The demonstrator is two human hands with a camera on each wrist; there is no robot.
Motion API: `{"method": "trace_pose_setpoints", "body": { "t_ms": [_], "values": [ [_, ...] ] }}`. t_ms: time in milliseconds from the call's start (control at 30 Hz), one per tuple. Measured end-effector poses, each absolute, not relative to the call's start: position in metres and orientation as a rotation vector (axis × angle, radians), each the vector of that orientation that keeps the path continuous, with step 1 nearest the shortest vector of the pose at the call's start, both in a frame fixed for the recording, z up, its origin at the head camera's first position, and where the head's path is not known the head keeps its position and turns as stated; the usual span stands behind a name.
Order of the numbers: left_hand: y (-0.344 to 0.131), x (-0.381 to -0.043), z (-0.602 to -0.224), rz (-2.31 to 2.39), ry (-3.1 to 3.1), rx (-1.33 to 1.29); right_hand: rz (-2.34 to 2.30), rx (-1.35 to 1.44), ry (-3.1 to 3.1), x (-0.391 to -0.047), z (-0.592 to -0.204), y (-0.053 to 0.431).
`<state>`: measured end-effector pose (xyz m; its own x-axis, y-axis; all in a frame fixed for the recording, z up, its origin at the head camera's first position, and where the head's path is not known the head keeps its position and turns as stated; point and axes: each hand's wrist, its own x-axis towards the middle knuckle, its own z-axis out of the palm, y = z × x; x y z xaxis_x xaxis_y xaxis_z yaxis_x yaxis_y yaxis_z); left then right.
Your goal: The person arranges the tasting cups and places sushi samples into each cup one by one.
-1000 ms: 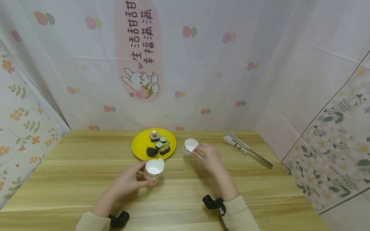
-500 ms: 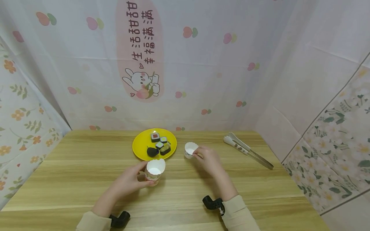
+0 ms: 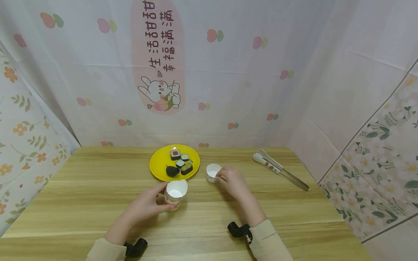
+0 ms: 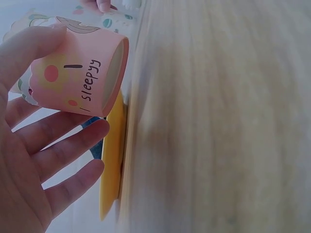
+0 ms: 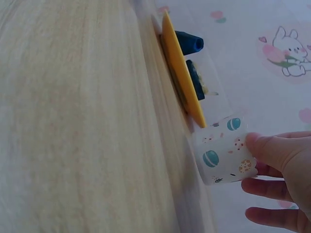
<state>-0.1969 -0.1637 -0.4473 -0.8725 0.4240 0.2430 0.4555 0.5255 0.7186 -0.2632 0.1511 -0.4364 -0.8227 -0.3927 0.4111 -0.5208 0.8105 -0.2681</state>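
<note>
My left hand grips a paper baking cup above the table, left of centre. In the left wrist view this pink cup has a face print and the word "sleepyy"; a paler patterned rim shows beyond its scalloped edge, perhaps a second cup nested inside. My right hand pinches the rim of a white paper baking cup to the right of the plate. The right wrist view shows teal prints on that white cup, its base at or just above the table; contact cannot be told.
A yellow plate with several toy sushi pieces and a dark toy eggplant lies at the back middle. Tongs with white ends lie at the back right. A printed cloth hangs along the back edge.
My right hand has moved slightly left and nearer to me with the white paper baking cup. The left hand and its cup have shifted only a little to the right.
</note>
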Motion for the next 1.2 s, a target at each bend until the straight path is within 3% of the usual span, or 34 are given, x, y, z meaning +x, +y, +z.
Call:
{"method": "trace_pose_setpoints", "body": {
  "t_ms": [1200],
  "values": [
    [-0.162,-0.197,-0.446,-1.299,-2.720,-0.774,0.595,0.689,-2.690,-0.260,-0.431,0.150]
  ]
}}
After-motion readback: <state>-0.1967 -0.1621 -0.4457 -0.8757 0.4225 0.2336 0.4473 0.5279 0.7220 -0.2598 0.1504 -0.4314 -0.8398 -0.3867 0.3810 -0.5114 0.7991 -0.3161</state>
